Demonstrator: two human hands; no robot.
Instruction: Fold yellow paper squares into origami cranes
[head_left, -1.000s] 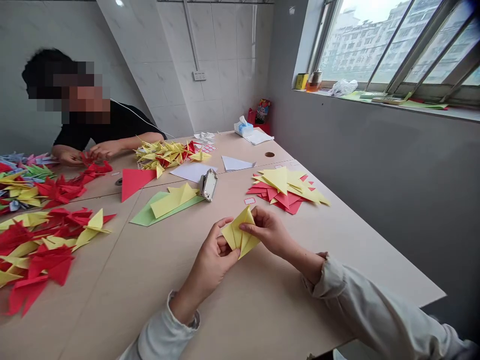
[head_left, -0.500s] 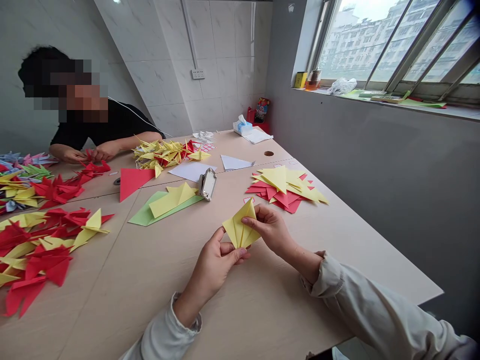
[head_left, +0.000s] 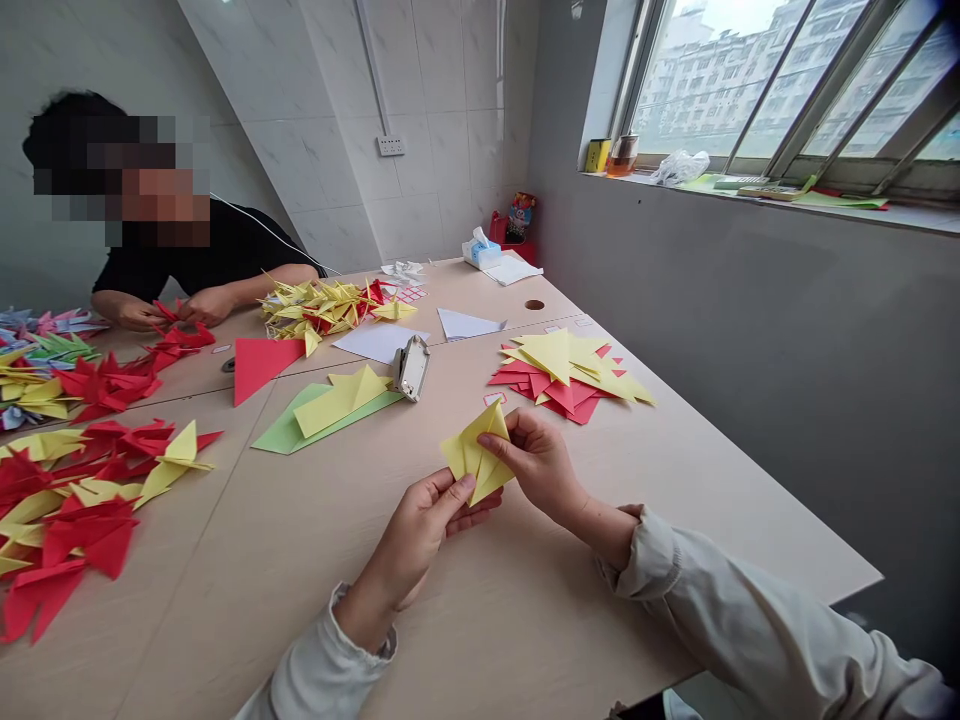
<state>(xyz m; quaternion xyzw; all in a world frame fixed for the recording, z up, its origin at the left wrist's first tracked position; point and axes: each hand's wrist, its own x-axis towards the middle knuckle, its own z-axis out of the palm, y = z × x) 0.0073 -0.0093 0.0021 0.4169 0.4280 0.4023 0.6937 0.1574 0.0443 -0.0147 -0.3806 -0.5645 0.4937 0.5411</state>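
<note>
My left hand [head_left: 409, 530] pinches the folded yellow paper [head_left: 466, 452] near its lower corner; my right hand [head_left: 544, 462] pinches its upper right side. The paper sits between them, above the tabletop [head_left: 525, 610]. I judge this a creasing step, the next move calling for aligned edges. Beyond lies a red and yellow paper pile [head_left: 576, 374].

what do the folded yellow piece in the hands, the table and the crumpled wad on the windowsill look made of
Yellow piece: matte paper, by its crisp creases and thin, flat layers. Table: likely smooth board with a dull sheen, given its faint streaks; wood or laminate, I can't tell. Wad: probably thin plastic film, by its whitish, shiny crinkles.
</note>
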